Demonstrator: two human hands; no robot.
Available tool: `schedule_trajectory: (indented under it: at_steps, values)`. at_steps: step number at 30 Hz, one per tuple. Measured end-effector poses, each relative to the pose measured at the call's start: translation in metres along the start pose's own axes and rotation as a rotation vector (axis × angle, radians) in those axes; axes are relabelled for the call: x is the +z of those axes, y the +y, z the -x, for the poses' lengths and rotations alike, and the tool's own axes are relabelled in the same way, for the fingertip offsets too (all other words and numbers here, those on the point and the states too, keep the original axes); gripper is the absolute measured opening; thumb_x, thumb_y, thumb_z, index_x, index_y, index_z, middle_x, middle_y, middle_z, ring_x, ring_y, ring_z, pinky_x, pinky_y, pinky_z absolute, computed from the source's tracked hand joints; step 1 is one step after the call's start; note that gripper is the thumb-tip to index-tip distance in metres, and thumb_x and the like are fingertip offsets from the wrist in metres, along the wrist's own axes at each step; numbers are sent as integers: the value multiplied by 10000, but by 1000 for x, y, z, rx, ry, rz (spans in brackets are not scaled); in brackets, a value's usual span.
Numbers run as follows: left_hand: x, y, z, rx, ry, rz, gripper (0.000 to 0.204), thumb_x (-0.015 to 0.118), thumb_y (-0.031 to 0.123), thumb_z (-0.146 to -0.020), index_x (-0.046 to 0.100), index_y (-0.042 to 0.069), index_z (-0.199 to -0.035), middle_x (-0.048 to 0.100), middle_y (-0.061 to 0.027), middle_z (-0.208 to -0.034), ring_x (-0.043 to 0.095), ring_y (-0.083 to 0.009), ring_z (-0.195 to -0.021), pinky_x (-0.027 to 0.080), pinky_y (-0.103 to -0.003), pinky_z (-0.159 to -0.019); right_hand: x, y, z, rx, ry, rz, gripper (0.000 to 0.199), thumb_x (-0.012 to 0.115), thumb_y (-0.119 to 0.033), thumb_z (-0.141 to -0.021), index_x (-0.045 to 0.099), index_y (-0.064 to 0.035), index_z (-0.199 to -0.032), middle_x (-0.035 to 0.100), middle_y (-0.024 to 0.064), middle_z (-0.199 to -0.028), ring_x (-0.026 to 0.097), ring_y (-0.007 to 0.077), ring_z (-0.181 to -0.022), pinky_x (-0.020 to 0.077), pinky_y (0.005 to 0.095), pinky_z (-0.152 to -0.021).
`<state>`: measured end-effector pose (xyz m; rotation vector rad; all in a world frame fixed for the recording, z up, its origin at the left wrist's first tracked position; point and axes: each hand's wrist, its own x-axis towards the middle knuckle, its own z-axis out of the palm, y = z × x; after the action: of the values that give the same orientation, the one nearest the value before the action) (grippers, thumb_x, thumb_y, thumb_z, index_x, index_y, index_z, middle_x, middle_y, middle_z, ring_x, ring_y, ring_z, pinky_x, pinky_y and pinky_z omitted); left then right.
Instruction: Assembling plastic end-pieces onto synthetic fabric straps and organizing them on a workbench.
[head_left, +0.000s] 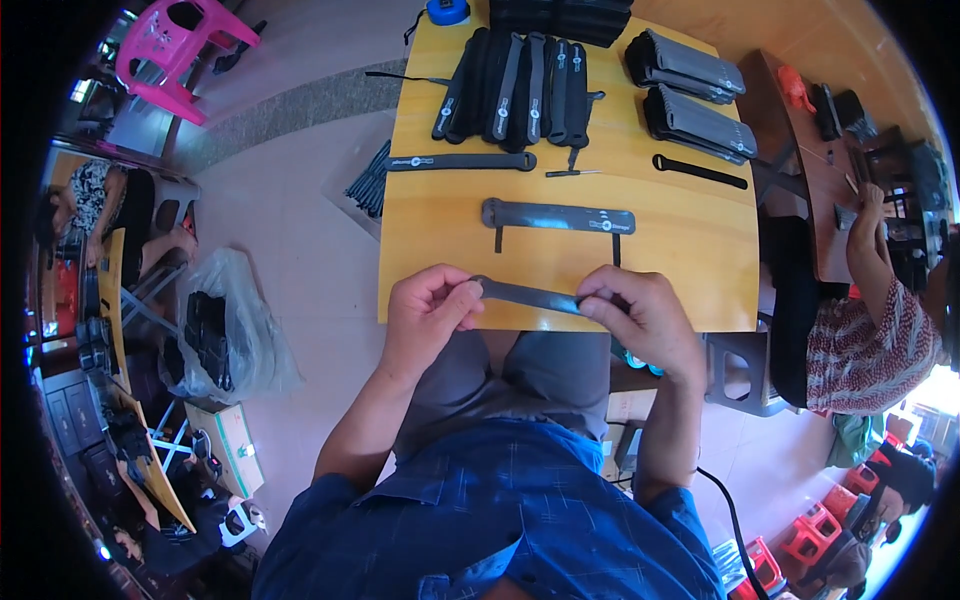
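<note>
A dark grey strap (530,295) stretches between my two hands just over the table's near edge. My left hand (430,310) pinches its left end between thumb and fingers. Its right end is pinched by my right hand (640,310). Beyond them a wider grey strap (560,217) with pale printing lies crosswise, with short black strips hanging from both its ends. Another printed strap (460,162) lies farther left, its rounded tab end pointing right. A narrow black strap (700,171) lies at the right.
The yellow wooden table (430,240) carries a row of straps (515,90), two stacks of straps (700,125) at the right and a blue tape measure (447,11). A thin tool (572,173) lies mid-table. A pink chair (175,60) stands far left; another person (870,340) sits at right.
</note>
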<state>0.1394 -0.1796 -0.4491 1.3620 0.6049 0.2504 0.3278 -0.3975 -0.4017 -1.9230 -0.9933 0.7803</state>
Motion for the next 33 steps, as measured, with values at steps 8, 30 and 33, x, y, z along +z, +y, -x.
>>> schedule_trajectory:
  at_steps: [8, 30, 33]
  values:
    - [1, -8, -34, -88, 40, 28, 99, 665, 97, -1022, 688, 1, -1020, 738, -61, -844, 665, -85, -675, 554, -219, -648, -24, 52, -5, 204, 116, -221, 92, 699, -84, -1000, 677, -5, -1040, 651, 4, -769, 565, 88, -692, 476, 255, -651]
    - [10, -4, -79, 158, 114, -552, 115, 695, 37, -974, 654, 4, -871, 533, 27, -635, 456, -25, -589, 379, -231, -543, -18, 87, -34, 229, 468, -335, 86, 701, 4, -989, 658, 15, -1063, 658, -26, -862, 567, 34, -770, 471, 192, -717]
    - [9, -5, -82, 125, 114, -548, 111, 698, 37, -971, 654, 4, -875, 526, 23, -632, 452, -29, -589, 379, -234, -544, -15, 89, -36, 199, 494, -329, 79, 701, 1, -991, 658, 17, -1056, 660, -21, -871, 571, 35, -779, 472, 191, -723]
